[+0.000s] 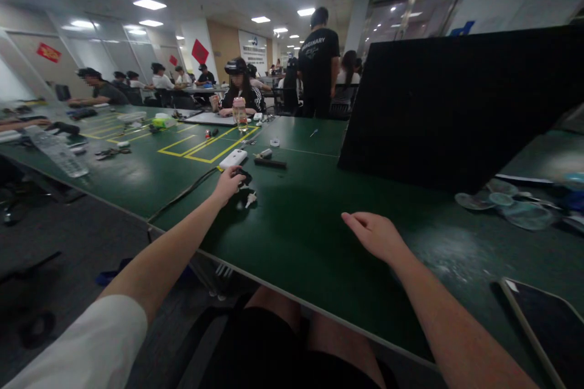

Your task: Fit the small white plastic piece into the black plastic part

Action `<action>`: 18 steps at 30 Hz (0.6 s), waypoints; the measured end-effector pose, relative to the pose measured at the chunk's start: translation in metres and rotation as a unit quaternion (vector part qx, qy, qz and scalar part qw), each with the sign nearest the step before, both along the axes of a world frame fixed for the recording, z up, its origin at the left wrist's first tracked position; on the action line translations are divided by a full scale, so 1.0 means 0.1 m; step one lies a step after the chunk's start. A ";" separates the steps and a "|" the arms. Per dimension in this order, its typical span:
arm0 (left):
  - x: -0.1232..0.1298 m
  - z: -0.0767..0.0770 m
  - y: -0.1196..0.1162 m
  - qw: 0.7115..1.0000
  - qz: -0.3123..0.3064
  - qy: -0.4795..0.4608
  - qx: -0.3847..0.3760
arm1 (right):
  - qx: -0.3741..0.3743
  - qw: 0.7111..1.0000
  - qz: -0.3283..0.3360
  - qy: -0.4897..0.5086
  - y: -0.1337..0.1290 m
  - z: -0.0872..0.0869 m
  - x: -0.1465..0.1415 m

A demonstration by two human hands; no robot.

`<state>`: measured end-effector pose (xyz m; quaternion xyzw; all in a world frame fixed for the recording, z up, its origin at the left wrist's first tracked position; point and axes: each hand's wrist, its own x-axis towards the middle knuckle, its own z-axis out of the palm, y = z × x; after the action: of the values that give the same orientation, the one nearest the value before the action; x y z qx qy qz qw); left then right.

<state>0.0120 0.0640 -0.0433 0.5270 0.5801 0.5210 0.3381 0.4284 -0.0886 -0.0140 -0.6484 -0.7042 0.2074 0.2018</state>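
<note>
My left hand (228, 185) reaches forward over the green table, its fingers closed on a small black object (245, 177) whose kind I cannot make out. Just in front of that hand lies a white power-bank-like box (233, 159). A small pale item (250, 199), perhaps keys, rests on the table nearer to me. My right hand (373, 234) is on the table to the right, curled into a loose fist with the thumb along the top; nothing shows in it. Its other fingers are mostly hidden.
A big black panel (438, 109) stands at the right. Clear round discs (520, 203) and a phone-like device (545, 322) lie right of my right arm. A dark bar (271, 163), a tape roll (274, 142), a cable (187, 191) and a pink-lidded bottle (239, 114) sit farther off. People work beyond.
</note>
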 end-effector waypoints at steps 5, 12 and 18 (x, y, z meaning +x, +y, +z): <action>1.06 -0.02 -0.21 0.989 -0.138 -0.048 -0.024 | 0.019 0.997 0.044 -0.053 -0.09 0.05 -0.10; 2.37 -0.06 -0.93 0.941 -0.255 -0.214 -0.063 | 0.048 0.995 0.000 -0.089 -0.18 -0.04 -0.29; 2.20 0.01 -0.90 0.936 -0.203 -0.276 -0.084 | 0.061 0.990 0.005 -0.128 -0.10 -0.12 -0.27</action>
<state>0.2324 -0.0259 -0.0419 0.4384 0.3867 0.5157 0.6263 0.4018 -0.0983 -0.0257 -0.6525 -0.7388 0.0805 0.1480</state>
